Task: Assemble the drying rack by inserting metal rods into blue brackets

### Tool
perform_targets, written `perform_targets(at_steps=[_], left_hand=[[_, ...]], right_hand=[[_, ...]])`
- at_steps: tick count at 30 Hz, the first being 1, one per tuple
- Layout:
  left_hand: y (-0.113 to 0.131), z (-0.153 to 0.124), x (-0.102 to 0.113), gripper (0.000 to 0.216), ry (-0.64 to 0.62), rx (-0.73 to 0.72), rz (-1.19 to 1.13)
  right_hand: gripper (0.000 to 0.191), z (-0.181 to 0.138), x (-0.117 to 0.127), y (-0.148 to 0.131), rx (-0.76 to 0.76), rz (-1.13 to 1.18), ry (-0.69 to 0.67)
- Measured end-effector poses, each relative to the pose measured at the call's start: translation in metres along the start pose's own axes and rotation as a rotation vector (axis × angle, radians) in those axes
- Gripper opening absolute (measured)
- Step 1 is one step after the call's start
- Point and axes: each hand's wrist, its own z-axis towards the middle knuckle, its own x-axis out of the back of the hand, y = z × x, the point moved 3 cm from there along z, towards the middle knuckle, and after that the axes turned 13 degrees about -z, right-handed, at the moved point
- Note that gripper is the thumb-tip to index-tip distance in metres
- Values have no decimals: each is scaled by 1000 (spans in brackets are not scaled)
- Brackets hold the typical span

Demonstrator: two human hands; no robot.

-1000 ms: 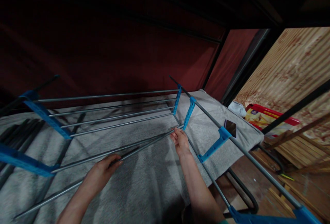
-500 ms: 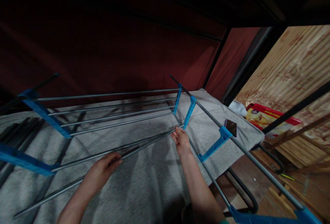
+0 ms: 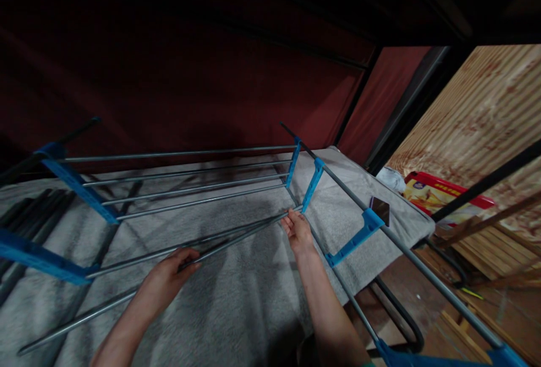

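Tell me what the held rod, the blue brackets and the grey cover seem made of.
Held rod: probably metal, smooth and semi-shiny, judging by its bright streak. Blue brackets: likely moulded plastic, smooth, from their even colour. Grey cover: apparently fabric, matte and fuzzy, with soft folds.

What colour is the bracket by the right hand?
Blue; the bracket shows best in the head view.

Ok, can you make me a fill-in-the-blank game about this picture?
The left hand and right hand grip one metal tube; nearer the smartphone is the ____ hand.
The plastic bracket beside the smartphone is coloured ____.
The fabric under the smartphone is ____.
The two farthest brackets are joined by ____ crosswise tubes.

Missing words: right; blue; gray; four.
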Motion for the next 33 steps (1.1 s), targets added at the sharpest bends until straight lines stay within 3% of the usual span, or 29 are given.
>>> perform_targets(at_steps=[6, 14, 18, 26, 33], left_hand=[[0, 1, 0, 44, 28, 26, -16], [-2, 4, 1, 38, 2, -94, 39], [-3, 3, -1, 41, -35, -63, 44], [-5, -1, -2, 40, 9, 27, 61], [7, 0, 0, 45, -14, -24, 49]], right_hand=[[30, -1, 0, -1, 29, -32, -5], [31, -3, 0, -1, 27, -25, -13], [30, -1, 1, 1, 0, 7, 8], [29, 2, 3, 4, 27, -23, 24], [29, 2, 1, 4, 35, -40, 6]])
